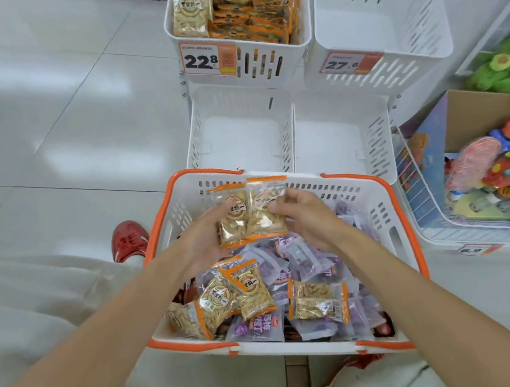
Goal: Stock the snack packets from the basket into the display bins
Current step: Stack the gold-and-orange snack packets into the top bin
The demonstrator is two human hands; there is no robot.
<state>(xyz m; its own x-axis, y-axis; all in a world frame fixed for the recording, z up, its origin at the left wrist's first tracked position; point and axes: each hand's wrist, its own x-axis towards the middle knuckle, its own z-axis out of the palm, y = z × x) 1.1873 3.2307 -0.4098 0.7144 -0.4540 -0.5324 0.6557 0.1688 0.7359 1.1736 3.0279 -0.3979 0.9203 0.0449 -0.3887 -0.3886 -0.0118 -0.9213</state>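
- White orange-rimmed plastic basket (pixel 380 206) holds mixed snack packets (pixel 316 304); white slotted bin (pixel 262 62) holds orange ones;
- left hand (pixel 202 241) and right hand (pixel 310 218) pinch two orange-edged packets (pixel 250 216) above basket.

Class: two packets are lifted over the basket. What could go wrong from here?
1. The left hand and right hand hold the packets side by side; one may slip on the reach to the far bin.
2. The other bins are empty, so the packets could land behind the 27.6 tag, away from matching stock.
3. Purple packets share the basket; kinds may get mixed.
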